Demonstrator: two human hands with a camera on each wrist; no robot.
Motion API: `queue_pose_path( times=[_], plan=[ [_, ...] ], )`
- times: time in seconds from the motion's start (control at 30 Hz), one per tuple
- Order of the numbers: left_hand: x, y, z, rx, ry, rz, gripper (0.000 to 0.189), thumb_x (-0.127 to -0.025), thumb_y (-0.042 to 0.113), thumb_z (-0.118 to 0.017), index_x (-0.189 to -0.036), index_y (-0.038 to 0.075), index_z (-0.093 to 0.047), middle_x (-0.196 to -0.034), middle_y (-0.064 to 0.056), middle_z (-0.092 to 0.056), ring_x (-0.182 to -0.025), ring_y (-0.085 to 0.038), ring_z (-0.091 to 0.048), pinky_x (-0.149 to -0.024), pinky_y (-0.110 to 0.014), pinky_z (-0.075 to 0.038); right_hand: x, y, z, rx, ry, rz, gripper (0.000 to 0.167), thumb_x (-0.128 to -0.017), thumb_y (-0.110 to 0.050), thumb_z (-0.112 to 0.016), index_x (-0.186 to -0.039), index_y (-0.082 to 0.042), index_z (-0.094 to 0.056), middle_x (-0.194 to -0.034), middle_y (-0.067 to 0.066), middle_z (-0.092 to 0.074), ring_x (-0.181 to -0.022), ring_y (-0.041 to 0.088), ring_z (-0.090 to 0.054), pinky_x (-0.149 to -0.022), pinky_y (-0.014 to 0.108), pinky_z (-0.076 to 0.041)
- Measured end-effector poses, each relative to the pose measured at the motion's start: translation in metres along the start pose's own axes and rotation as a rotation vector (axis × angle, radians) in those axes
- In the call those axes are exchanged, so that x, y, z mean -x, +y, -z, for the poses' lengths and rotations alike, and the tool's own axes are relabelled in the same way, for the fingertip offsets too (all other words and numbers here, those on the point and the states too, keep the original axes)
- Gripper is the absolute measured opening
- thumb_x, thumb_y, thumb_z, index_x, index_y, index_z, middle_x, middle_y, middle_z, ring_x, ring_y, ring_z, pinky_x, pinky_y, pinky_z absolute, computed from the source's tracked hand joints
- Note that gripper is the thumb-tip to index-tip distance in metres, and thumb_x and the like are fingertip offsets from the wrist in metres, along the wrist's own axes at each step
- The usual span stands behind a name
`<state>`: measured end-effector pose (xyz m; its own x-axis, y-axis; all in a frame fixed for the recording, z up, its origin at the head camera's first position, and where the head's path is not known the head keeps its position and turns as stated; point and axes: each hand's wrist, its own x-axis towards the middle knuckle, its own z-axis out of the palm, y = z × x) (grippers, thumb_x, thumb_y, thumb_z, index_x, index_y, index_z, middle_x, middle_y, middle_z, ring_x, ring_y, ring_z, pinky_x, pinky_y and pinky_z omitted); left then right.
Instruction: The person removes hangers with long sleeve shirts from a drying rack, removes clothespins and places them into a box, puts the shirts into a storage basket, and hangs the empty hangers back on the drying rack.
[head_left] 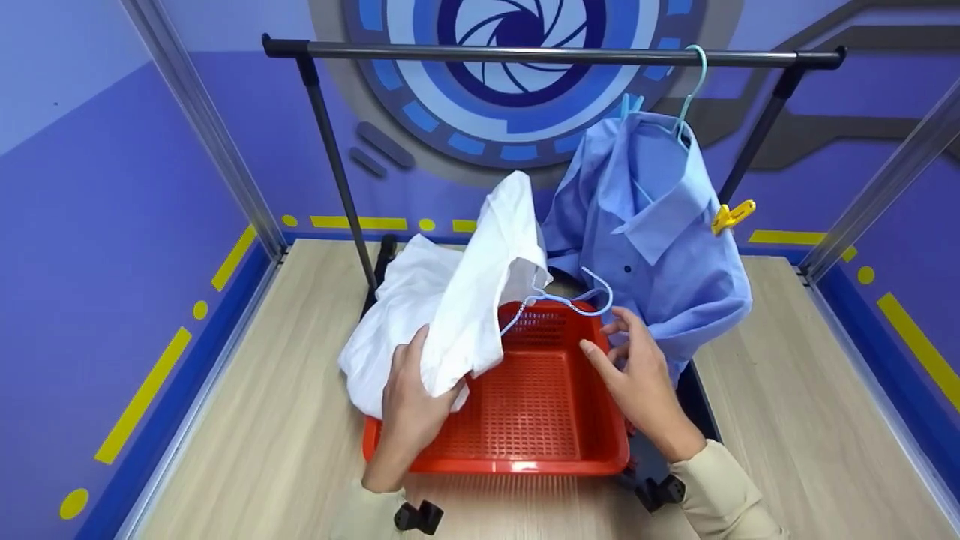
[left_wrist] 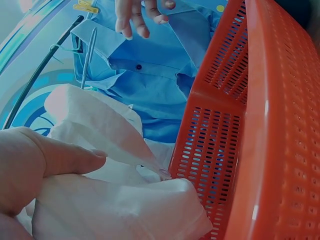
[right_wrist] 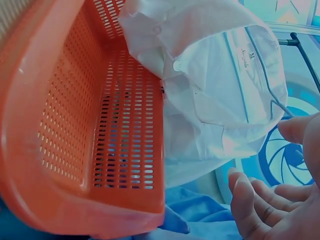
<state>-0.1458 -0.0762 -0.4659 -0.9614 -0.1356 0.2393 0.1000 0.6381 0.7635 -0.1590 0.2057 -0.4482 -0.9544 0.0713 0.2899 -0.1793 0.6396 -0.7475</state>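
My left hand [head_left: 416, 397] grips the edge of a white shirt [head_left: 476, 292], thumb laid over the cloth in the left wrist view. The shirt stands raised above the basket's left side, and its lower part spreads left over the rim. A light-blue hanger [head_left: 551, 298] sits partly inside the shirt, its hook sticking out to the right through the collar opening. Close beside that hook is my right hand [head_left: 637, 375], fingers spread and loosely bent, holding nothing. In the right wrist view, the thumb tip overlaps the hook end, and a label [right_wrist: 245, 57] shows inside the collar.
A red plastic basket [head_left: 525, 466] sits below both hands on the wooden tabletop [head_left: 247, 420]. Behind it stands a black clothes rack [head_left: 480, 52]. On the rack's right hangs a blue shirt [head_left: 667, 277] on a teal hanger [head_left: 703, 75], with a yellow clip [head_left: 733, 216] on its shoulder.
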Motion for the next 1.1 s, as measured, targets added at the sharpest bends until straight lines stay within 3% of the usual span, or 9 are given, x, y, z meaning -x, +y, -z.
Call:
queue_pose_path(
  times=[0.23, 0.47, 0.9, 1.1],
  plan=[
    [0.001, -0.001, -0.001, -0.005, -0.009, -0.009, 0.084, -0.073, 0.014, -0.083, -0.144, 0.015, -0.040, -0.116, -0.011, -0.053, -0.102, -0.024, -0.054, -0.094, -0.046, -0.047, -0.007, -0.008, -0.002, -0.033, 0.003, 0.009, 0.071, -0.088, -0.043, -0.068, -0.144, -0.015, -0.034, -0.114, -0.001, -0.053, -0.077, 0.015, -0.056, -0.063, 0.021, -0.048],
    [0.002, -0.003, -0.002, -0.002, 0.013, -0.026, 0.085, -0.068, 0.013, -0.084, -0.143, 0.014, -0.042, -0.113, -0.011, -0.053, -0.099, -0.025, -0.055, -0.088, -0.044, -0.047, -0.015, -0.014, -0.006, -0.061, 0.024, 0.013, 0.082, -0.086, -0.046, -0.068, -0.149, -0.014, -0.027, -0.123, 0.001, -0.052, -0.081, 0.016, -0.055, -0.067, 0.022, -0.047],
    [0.003, -0.003, -0.002, -0.003, 0.002, -0.063, 0.086, -0.069, 0.011, -0.084, -0.143, 0.013, -0.041, -0.116, -0.011, -0.053, -0.102, -0.025, -0.055, -0.091, -0.046, -0.048, -0.028, -0.023, -0.010, -0.032, 0.085, 0.107, 0.078, -0.083, -0.041, -0.073, -0.145, -0.011, -0.036, -0.123, 0.007, -0.056, -0.083, 0.013, -0.058, -0.074, 0.021, -0.048],
    [0.004, -0.002, -0.001, -0.010, -0.010, -0.072, 0.086, -0.070, 0.011, -0.085, -0.143, 0.015, -0.040, -0.119, -0.011, -0.052, -0.104, -0.024, -0.054, -0.093, -0.046, -0.047, -0.034, -0.021, -0.015, -0.040, 0.121, 0.135, 0.076, -0.082, -0.037, -0.076, -0.143, -0.009, -0.040, -0.120, 0.005, -0.058, -0.082, 0.020, -0.059, -0.075, 0.023, -0.047]
  ],
)
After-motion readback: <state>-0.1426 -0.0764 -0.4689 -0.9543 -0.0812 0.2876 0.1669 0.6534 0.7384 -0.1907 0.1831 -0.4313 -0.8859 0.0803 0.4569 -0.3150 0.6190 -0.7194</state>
